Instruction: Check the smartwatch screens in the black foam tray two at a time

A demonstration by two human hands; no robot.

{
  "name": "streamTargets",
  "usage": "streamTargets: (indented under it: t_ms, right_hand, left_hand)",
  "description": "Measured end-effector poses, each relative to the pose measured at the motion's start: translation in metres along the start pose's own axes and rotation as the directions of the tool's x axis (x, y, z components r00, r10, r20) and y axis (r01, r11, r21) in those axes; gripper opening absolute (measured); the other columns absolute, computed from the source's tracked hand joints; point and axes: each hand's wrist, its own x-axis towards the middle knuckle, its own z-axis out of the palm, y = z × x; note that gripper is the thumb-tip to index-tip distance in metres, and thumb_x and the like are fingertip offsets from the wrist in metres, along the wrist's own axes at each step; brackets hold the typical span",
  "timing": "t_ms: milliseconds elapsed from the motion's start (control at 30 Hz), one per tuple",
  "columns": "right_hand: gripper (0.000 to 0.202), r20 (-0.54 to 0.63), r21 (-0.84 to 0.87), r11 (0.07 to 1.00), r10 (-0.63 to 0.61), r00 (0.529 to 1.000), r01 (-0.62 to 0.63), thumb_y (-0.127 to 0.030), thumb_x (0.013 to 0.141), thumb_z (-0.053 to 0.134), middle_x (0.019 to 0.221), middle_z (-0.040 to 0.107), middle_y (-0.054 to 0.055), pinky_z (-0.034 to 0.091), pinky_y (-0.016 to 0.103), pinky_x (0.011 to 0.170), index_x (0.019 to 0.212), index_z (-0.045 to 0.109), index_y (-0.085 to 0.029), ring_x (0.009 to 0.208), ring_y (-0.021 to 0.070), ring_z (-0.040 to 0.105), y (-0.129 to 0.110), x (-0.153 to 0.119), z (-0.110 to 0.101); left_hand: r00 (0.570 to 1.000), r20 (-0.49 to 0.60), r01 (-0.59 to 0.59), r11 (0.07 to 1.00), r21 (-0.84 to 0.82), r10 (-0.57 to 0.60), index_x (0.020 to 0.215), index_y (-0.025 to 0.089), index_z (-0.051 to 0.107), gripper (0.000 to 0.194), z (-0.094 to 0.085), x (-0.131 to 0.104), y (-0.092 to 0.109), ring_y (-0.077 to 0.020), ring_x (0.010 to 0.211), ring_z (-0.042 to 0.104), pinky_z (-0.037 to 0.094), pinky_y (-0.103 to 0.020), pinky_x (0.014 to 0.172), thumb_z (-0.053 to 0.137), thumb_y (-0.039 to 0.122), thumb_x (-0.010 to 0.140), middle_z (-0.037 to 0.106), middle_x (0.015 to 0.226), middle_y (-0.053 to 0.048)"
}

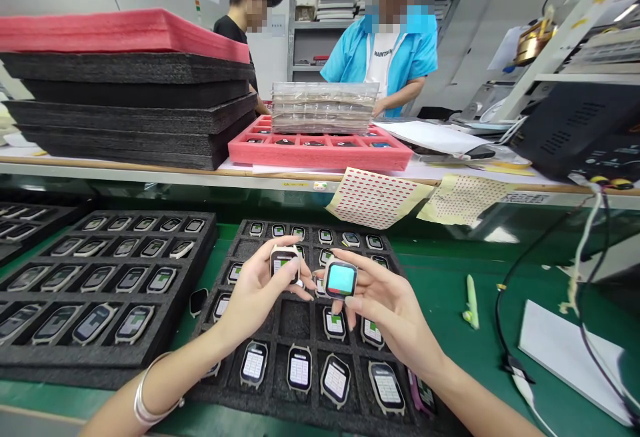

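Note:
My left hand (273, 284) is closed around a smartwatch body without a strap (281, 258), its thumb on the screen. In my right hand (383, 294) is a second smartwatch (341, 280), gripped by its edges, with a cyan screen and a red strip along the bottom. Both watches are above a black foam tray (270, 323) whose pockets hold several more watches, many with lit white-and-green screens. A few pockets below my hands hold nothing. One dark-screened watch (199, 302) lies outside the tray on its left side.
Another foam tray of watches (165, 317) lies at left. On the shelf stand stacked black foam trays (125, 117) and a pink tray (320, 155). Sticker sheets (377, 197) hang from its edge. A green pen (471, 300), cables (500, 317) and a white pad (575, 357) are at right. Two people stand behind.

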Motion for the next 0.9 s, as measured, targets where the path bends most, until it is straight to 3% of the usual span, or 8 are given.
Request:
streamTargets:
  t_ms: [200, 333, 533, 733, 900]
  right_hand:
    - [0.049, 0.009, 0.006, 1.000, 0.024, 1.000, -0.024, -0.012, 0.084, 0.063, 0.105, 0.067, 0.010, 0.052, 0.023, 0.050, 0.131, 0.054, -0.023, 0.071, 0.0177, 0.066, 0.000, -0.001, 0.001]
    - [0.047, -0.023, -0.023, 0.999, 0.028, 0.999, -0.028, -0.015, 0.085, 0.065, 0.100, 0.068, 0.009, 0.052, 0.022, 0.050, 0.130, 0.054, -0.022, 0.070, 0.0174, 0.066, -0.002, 0.000, 0.004]
    - [0.045, -0.114, -0.141, 0.989, 0.021, 0.993, -0.037, -0.019, 0.085, 0.067, 0.098, 0.069, 0.009, 0.054, 0.023, 0.049, 0.129, 0.054, -0.019, 0.065, 0.0160, 0.066, -0.001, 0.001, 0.007]
    - [0.052, 0.008, -0.273, 0.962, 0.020, 1.000, -0.017, -0.017, 0.082, 0.070, 0.106, 0.068, 0.007, 0.058, 0.034, 0.079, 0.131, 0.053, -0.023, 0.092, 0.0223, 0.067, 0.003, -0.001, 0.005]
    - [0.055, 0.188, -0.402, 0.914, 0.030, 0.982, 0.049, -0.014, 0.085, 0.062, 0.126, 0.058, 0.009, 0.057, 0.038, 0.083, 0.137, 0.045, -0.024, 0.089, 0.0199, 0.067, 0.023, 0.008, 0.003]
  left_hand:
    - [1.000, 0.023, 0.019, 1.000, -0.008, -0.018, 0.123, 0.016, 0.048, 0.037, 0.000, 0.001, 0.001, -0.0172, 0.081, 0.064, 0.058, -0.029, 0.068, 0.059, 0.019, 0.088, 0.063, 0.087, -0.004]
    - [0.997, 0.080, 0.004, 0.996, -0.087, 0.003, 0.131, 0.019, 0.041, 0.059, -0.002, -0.002, 0.000, -0.0202, 0.091, 0.064, 0.057, -0.032, 0.076, 0.064, 0.009, 0.078, 0.062, 0.098, -0.006]
    - [0.999, 0.050, 0.020, 0.997, -0.069, -0.017, 0.134, 0.017, 0.040, 0.060, 0.001, -0.004, 0.004, -0.0196, 0.089, 0.065, 0.057, -0.033, 0.079, 0.066, 0.010, 0.080, 0.064, 0.100, -0.007]
    - [0.999, 0.016, 0.052, 0.998, -0.017, -0.052, 0.135, 0.017, 0.039, 0.056, -0.002, -0.007, 0.003, -0.0187, 0.086, 0.065, 0.059, -0.031, 0.073, 0.064, 0.017, 0.084, 0.063, 0.098, -0.007]
    - [0.995, -0.009, 0.096, 0.995, 0.010, -0.096, 0.138, 0.024, 0.032, 0.072, -0.024, -0.019, -0.009, -0.0179, 0.091, 0.064, 0.057, -0.034, 0.083, 0.070, 0.012, 0.078, 0.059, 0.109, -0.006]
